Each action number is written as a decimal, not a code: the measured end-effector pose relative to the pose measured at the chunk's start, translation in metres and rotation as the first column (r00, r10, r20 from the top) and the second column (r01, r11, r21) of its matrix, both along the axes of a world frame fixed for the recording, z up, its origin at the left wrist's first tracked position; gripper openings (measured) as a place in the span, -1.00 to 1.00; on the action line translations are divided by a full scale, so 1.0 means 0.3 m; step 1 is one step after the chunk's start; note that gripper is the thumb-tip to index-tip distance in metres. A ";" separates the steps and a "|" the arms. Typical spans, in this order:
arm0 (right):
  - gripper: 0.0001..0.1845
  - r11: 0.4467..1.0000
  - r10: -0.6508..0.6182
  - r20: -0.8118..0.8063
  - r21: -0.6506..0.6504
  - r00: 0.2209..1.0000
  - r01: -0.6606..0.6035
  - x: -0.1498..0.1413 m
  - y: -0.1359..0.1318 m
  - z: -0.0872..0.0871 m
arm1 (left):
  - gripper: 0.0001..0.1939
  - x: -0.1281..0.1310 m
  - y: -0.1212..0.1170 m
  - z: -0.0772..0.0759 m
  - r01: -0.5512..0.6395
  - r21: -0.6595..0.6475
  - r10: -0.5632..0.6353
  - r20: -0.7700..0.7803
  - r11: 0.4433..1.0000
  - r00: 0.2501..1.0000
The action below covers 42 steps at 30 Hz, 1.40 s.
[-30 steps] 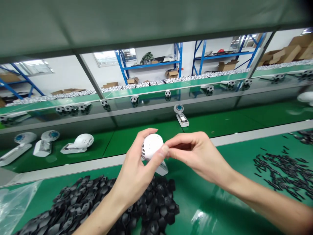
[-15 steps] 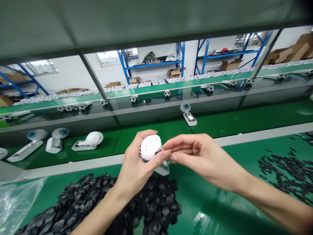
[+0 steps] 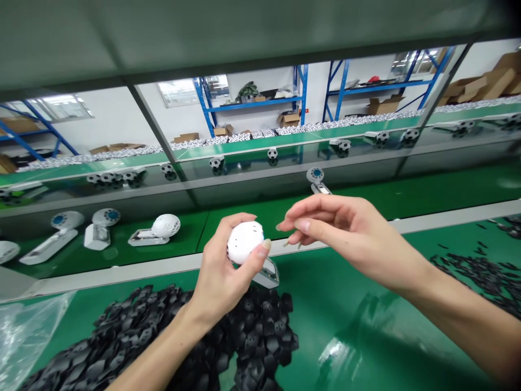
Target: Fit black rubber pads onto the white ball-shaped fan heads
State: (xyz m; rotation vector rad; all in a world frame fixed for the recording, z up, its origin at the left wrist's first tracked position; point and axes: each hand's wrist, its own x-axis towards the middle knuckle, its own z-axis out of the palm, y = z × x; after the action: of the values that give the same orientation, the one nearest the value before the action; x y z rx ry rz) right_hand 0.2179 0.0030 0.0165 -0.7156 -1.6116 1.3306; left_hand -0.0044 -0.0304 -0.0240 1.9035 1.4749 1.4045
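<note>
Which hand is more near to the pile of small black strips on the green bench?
The right hand is nearer, held up left of the black strips. The left hand is farther, past the right hand, gripping a white perforated ball.

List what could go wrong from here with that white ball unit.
The left hand alone holds the white perforated ball, and the right hand is off it, so a loose grip could drop it. Its white base juts out above the pile of black moulded pieces, so a slip could land it there and scatter them. The right forearm lies close to the loose black strips, and a careless sweep might spread them.
</note>
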 end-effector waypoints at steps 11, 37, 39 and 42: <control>-0.79 0.975 0.068 0.861 0.049 0.505 -0.215 -0.043 0.003 -0.104 | -0.65 0.012 -0.004 0.014 -0.021 0.040 0.022 -0.009 0.999 1.000; -0.83 0.973 0.170 0.903 -0.091 0.394 -0.211 -0.079 0.032 -0.188 | -0.54 -0.025 0.040 0.032 0.089 -0.033 -0.089 -0.025 0.996 0.996; -0.84 0.973 0.159 0.898 -0.073 0.410 -0.217 -0.077 0.035 -0.196 | -0.52 -0.027 0.038 0.035 0.090 -0.062 -0.092 -0.026 0.994 0.995; -0.81 0.966 0.143 0.875 -0.021 0.463 -0.258 -0.070 0.032 -0.194 | -0.49 -0.028 0.037 0.035 0.074 -0.091 -0.075 -0.013 0.993 0.997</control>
State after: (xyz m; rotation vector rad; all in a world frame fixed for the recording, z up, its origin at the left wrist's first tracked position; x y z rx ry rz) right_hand 0.1968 0.0125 -0.0416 -1.3011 -2.6492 1.0277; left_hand -0.0130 -0.0193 -0.0136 1.8989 1.4341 1.2705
